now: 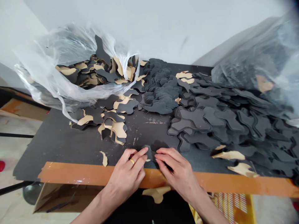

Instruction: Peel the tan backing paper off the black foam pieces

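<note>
Near the table's front edge, my left hand [133, 168] bends its fingers onto a small dark grey cut-out piece [150, 152], its fingertips on the left side. A gold ring is on one finger. My right hand [175, 167] pinches the right side of that piece between thumb and fingers. A bit of tan backing paper [148, 160] shows beside my left fingertips. Much of the piece is hidden by the fingers. Below the edge, a tan paper scrap [157, 194] lies on dark cloth.
Wavy dark foam pieces [196, 119] are heaped on the right, with a long stack [161, 87] at the middle back. Left stands a plastic bag [81, 91] of dark-and-tan pieces; more pieces [114, 124] lie before it. Orange tape [77, 172] covers the table's front edge.
</note>
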Demonstrator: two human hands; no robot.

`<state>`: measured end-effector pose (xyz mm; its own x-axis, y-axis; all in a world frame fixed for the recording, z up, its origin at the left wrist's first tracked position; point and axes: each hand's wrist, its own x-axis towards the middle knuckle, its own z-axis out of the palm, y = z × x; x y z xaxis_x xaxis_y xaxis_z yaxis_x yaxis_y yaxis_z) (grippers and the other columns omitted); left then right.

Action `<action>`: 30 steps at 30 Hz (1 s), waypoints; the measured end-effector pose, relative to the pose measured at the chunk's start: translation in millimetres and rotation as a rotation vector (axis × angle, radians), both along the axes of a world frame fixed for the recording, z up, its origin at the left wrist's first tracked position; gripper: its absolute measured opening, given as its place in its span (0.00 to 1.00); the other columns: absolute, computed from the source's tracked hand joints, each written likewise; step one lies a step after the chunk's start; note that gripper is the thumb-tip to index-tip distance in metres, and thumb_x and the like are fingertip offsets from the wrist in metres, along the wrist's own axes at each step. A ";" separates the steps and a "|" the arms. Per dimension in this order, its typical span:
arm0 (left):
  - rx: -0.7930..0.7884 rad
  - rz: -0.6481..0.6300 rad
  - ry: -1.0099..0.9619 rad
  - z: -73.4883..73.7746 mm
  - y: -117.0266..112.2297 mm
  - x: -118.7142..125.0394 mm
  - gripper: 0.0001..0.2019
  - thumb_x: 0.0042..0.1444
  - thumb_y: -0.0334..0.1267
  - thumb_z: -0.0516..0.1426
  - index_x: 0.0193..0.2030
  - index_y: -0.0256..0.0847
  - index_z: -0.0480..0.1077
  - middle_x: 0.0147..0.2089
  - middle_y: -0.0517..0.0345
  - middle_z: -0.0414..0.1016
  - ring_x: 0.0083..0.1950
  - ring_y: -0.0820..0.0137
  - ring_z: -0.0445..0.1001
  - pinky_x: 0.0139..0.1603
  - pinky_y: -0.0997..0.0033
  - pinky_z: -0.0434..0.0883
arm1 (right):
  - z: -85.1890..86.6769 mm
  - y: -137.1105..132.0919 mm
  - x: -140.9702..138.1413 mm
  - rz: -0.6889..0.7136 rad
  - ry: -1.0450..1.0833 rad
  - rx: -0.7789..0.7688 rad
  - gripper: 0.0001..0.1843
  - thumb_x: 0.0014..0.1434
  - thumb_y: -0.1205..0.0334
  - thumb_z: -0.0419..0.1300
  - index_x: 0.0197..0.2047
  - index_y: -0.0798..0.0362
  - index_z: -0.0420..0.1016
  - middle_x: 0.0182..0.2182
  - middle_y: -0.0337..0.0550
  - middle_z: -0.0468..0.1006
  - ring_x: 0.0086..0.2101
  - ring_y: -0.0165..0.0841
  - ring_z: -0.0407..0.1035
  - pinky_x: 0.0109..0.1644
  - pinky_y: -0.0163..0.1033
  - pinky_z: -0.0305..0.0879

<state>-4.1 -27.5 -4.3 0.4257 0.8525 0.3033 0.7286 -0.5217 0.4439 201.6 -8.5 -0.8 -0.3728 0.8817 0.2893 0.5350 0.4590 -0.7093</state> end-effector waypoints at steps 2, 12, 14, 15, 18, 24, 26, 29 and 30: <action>-0.069 0.004 -0.035 2.1 0.9 -2.0 0.17 0.60 0.23 0.51 0.55 0.35 0.69 0.57 0.46 0.76 0.49 0.61 0.72 0.50 0.58 0.75 | -0.1 0.1 -0.1 0.004 -0.008 -0.008 0.11 0.64 0.73 0.57 0.44 0.52 0.78 0.43 0.46 0.78 0.42 0.35 0.73 0.48 0.42 0.73; -0.393 0.033 -0.166 20.7 0.1 -13.3 0.30 0.54 0.22 0.50 0.65 0.39 0.57 0.62 0.48 0.69 0.62 0.62 0.65 0.62 0.57 0.71 | -0.9 -0.4 0.7 0.022 -0.035 -0.003 0.10 0.64 0.73 0.57 0.44 0.53 0.77 0.44 0.47 0.78 0.43 0.35 0.73 0.49 0.42 0.72; -0.416 0.026 -0.163 22.7 0.0 -14.8 0.31 0.54 0.22 0.49 0.66 0.39 0.56 0.63 0.48 0.67 0.64 0.61 0.63 0.64 0.55 0.68 | -1.9 -0.7 1.0 0.022 -0.030 -0.009 0.10 0.65 0.73 0.57 0.44 0.53 0.77 0.44 0.47 0.77 0.43 0.35 0.72 0.49 0.42 0.71; -0.430 0.024 -0.162 23.7 0.2 -15.4 0.31 0.53 0.22 0.49 0.65 0.39 0.56 0.64 0.49 0.67 0.65 0.61 0.62 0.65 0.55 0.67 | -2.1 -0.6 1.0 0.023 -0.027 -0.010 0.10 0.65 0.73 0.57 0.44 0.53 0.77 0.44 0.47 0.77 0.43 0.35 0.72 0.49 0.42 0.71; -0.492 0.025 -0.148 26.1 1.6 -15.8 0.32 0.53 0.21 0.48 0.65 0.41 0.54 0.66 0.52 0.65 0.66 0.62 0.59 0.67 0.55 0.64 | -1.8 0.4 0.4 0.022 -0.022 -0.006 0.09 0.64 0.73 0.57 0.44 0.54 0.76 0.44 0.47 0.77 0.43 0.34 0.72 0.48 0.41 0.71; -0.563 0.040 -0.155 26.3 3.2 -14.4 0.32 0.55 0.21 0.47 0.66 0.43 0.46 0.67 0.57 0.66 0.69 0.63 0.54 0.69 0.54 0.57 | 0.3 1.5 -0.2 0.023 -0.021 -0.004 0.09 0.64 0.73 0.57 0.43 0.54 0.77 0.43 0.47 0.77 0.42 0.35 0.72 0.48 0.42 0.71; -0.565 0.040 -0.157 26.3 3.2 -15.2 0.32 0.55 0.21 0.47 0.65 0.43 0.46 0.67 0.58 0.66 0.69 0.62 0.54 0.69 0.54 0.56 | 0.0 1.5 0.1 0.020 -0.020 -0.005 0.09 0.64 0.73 0.57 0.43 0.54 0.77 0.43 0.47 0.77 0.42 0.35 0.72 0.48 0.42 0.71; -0.559 0.040 -0.159 26.3 2.7 -17.4 0.34 0.55 0.21 0.47 0.67 0.42 0.43 0.67 0.58 0.67 0.69 0.61 0.52 0.69 0.53 0.56 | -1.1 1.6 -0.2 0.021 -0.022 -0.006 0.09 0.64 0.73 0.57 0.43 0.54 0.77 0.43 0.47 0.77 0.42 0.35 0.72 0.49 0.42 0.70; -0.549 0.037 -0.155 26.0 2.7 -18.1 0.34 0.56 0.21 0.47 0.68 0.41 0.42 0.67 0.57 0.67 0.69 0.61 0.52 0.68 0.52 0.56 | -1.4 1.7 -0.4 0.020 -0.021 -0.007 0.09 0.64 0.73 0.57 0.43 0.54 0.77 0.43 0.47 0.77 0.43 0.35 0.72 0.49 0.42 0.70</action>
